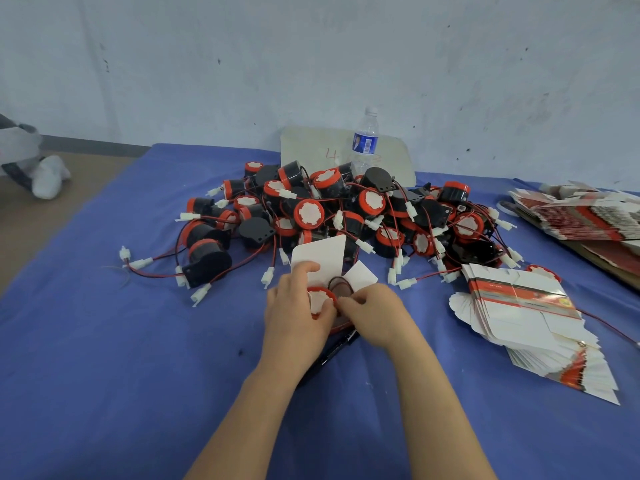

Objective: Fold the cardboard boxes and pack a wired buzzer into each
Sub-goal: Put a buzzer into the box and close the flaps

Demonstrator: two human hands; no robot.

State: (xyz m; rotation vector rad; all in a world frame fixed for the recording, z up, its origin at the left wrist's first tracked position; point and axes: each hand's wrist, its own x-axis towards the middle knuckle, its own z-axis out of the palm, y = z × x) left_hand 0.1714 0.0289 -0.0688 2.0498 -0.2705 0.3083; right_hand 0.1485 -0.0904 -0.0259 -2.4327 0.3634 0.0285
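Observation:
At the middle of the blue table my left hand [294, 306] grips a small cardboard box [322, 259] whose white flaps stand open. A red-and-white buzzer [320, 299] sits in the box mouth under my left thumb. My right hand [372, 315] pinches the buzzer's looped dark wire [341, 284] beside it, over the opening. Behind the box lies a big pile of black-and-red wired buzzers [346, 209] with white connectors. A stack of flat unfolded boxes [526, 313] lies to the right.
A black pen [332, 353] lies under my wrists. A water bottle [365, 140] and a white board [311, 147] stand behind the pile against the wall. More flat boxes [581, 213] are piled at the far right edge. A white shoe [48, 176] is on the floor at left.

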